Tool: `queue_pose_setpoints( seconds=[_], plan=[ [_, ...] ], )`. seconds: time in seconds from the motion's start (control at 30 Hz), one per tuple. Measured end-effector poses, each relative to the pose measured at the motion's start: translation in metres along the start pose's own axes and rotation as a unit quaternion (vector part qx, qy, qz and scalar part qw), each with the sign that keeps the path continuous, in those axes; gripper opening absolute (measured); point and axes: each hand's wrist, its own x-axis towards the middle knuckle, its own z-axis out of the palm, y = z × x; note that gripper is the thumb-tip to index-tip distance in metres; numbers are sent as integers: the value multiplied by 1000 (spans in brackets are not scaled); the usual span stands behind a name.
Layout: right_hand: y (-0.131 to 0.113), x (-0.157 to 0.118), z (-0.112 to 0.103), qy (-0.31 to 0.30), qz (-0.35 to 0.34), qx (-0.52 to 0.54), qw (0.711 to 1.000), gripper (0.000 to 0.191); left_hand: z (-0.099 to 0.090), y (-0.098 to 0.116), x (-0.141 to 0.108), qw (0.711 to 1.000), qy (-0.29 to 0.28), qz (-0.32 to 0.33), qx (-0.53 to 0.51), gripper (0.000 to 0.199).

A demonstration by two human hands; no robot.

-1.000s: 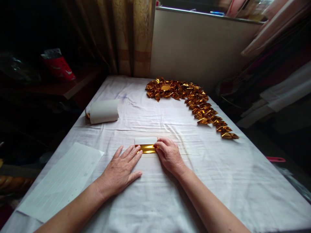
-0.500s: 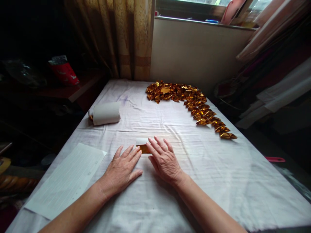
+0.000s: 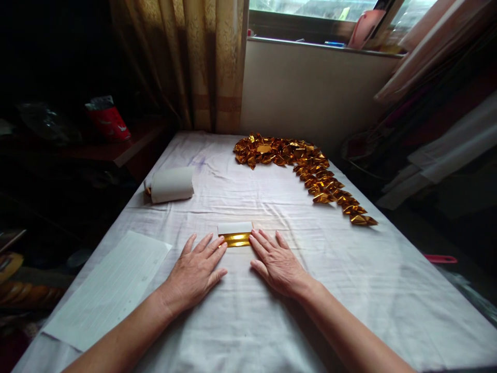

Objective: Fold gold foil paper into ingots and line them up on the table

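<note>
A small folded foil strip [image 3: 236, 239], shiny gold along its near part and white along its far part, lies flat on the white cloth between my hands. My left hand [image 3: 196, 268] rests palm down with fingers spread, its fingertips on the strip's left end. On the other side, my right hand [image 3: 278, 263] lies palm down, fingertips at the strip's right end and its thumb apart from the fingers. Many folded gold foil pieces [image 3: 285, 150] form a curved row toward the back and right of the cloth.
A white-wrapped roll [image 3: 172, 185] lies at the back left of the cloth-covered table [image 3: 349, 290]. Lined paper [image 3: 111, 290] is at the left, partly under my left forearm. A red container [image 3: 108, 123] stands on a dark side table. A curtain [image 3: 217, 67] hangs behind.
My right hand has slid to the right, off the middle of the strip, uncovering more gold and white. My left hand stays in place. The camera view has tilted up slightly.
</note>
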Motion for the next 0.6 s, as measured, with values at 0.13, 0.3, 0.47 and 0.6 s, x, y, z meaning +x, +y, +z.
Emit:
queue_pose_setpoints(
  seconds=[0.13, 0.3, 0.47, 0.6],
  plan=[
    [6, 21, -4, 13, 11, -26, 1000, 53, 3, 7, 15, 1000, -4, -22, 0, 47],
    [21, 57, -17, 17, 69, -53, 996, 51, 9, 12, 53, 999, -7, -38, 1, 43],
    [19, 76, -22, 95, 104, -41, 989, 38, 16, 10, 72, 999, 7, -36, -28, 37],
    [13, 76, -8, 150, 5, 55, 987, 18, 21, 5, 67, 997, 20, -42, -62, 39]
  ],
)
